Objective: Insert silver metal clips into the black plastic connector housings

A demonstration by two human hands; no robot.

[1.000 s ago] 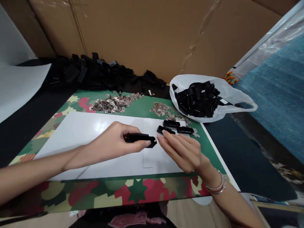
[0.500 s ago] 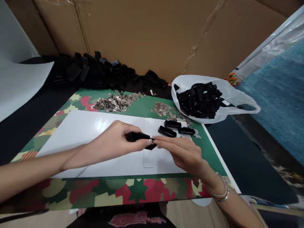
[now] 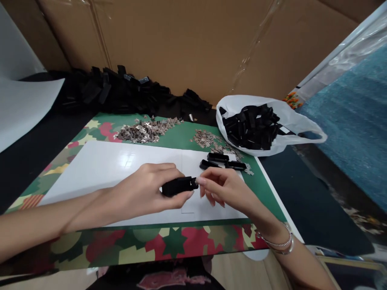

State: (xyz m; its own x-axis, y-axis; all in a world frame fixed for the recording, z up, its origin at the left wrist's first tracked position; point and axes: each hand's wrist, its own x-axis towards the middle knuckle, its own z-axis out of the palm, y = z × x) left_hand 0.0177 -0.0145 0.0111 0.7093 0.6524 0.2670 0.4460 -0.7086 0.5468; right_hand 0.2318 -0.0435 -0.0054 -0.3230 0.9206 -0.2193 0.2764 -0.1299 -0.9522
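My left hand (image 3: 142, 193) is closed round a small black plastic housing (image 3: 178, 185), held just above the white sheet (image 3: 102, 165). My right hand (image 3: 226, 189) pinches at the right end of that housing with thumb and forefinger; whatever is between the fingertips is too small to make out. Three loose black housings (image 3: 222, 162) lie on the sheet just beyond my right hand. Two heaps of small silvery metal clips (image 3: 145, 131) (image 3: 208, 139) lie on the green mat behind the sheet.
A white plastic bag (image 3: 290, 117) full of black housings sits at the right. A long pile of black housings (image 3: 121, 92) runs along the cardboard wall (image 3: 181, 44) at the back. A camouflage-patterned mat (image 3: 169, 241) covers the near table edge.
Both hands drew slightly nearer to me with the housing. My right hand went from flat fingers over the part to a pinch at its right end.
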